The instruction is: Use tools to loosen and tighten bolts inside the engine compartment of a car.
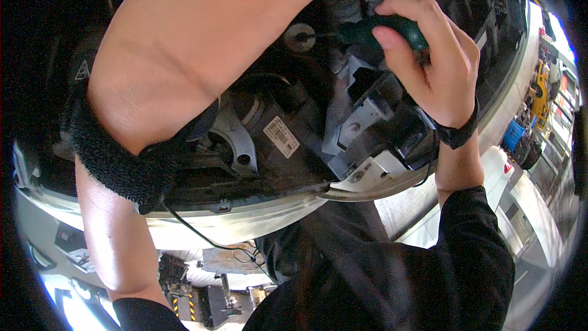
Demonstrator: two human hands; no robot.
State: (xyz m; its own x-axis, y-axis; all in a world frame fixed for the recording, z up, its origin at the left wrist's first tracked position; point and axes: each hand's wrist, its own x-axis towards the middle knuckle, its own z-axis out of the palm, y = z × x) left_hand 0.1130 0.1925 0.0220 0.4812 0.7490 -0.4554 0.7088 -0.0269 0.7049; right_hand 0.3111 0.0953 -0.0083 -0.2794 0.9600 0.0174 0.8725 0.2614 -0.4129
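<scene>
My left hand (184,37) reaches across the upper left of the engine bay, a black fuzzy band round its wrist with a cable hanging from it. Its thumb points right; the other fingers are mostly hidden or cut off at the top edge. My right hand (450,64), with a black wrist strap, grips a green-handled screwdriver (358,30). The screwdriver lies level, its thin shaft pointing left at a pale round fitting (301,38). Below are a metal bracket (361,119), a curved metal piece (229,135) and a dark part (306,159) with a white label.
The pale body edge (202,224) of the vehicle curves in front of me. Beyond it at right are yellow equipment (540,95), a blue object (514,135) and another white vehicle (493,162). Assorted parts and striped markings (184,306) show at the bottom.
</scene>
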